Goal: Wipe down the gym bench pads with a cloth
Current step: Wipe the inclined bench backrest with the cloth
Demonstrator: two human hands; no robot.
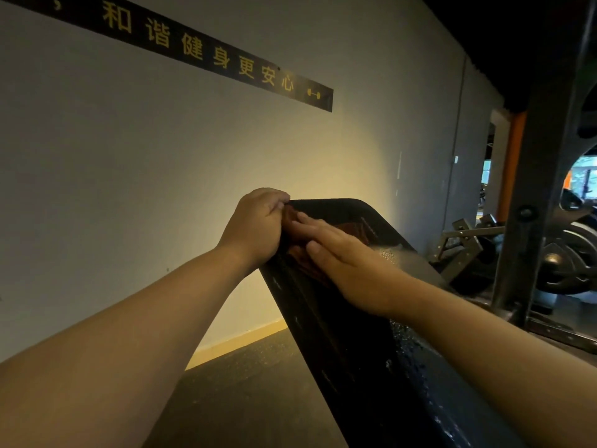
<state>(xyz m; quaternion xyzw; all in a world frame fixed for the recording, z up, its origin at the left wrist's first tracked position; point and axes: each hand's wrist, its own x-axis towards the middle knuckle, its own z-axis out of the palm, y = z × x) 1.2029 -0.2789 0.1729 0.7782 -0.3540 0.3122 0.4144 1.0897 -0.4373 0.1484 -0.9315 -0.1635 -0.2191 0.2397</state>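
Cloth [353, 228] under right hand [352, 270], high on bench pad [355, 367], at its far end. Right fingers [311, 221] straight and pressed together, flat on the cloth; left hand [255, 226] curled round the pad's far left corner, steadying it. Likely step: wiping the upper pad. Keep the palm flat and the cloth spread, draw toward the near end in overlapping passes, and take in the droplets [416, 354] along the right edge. Pad tilted, long axis running from near right up to far left, top end pointing toward the wall [161, 156].
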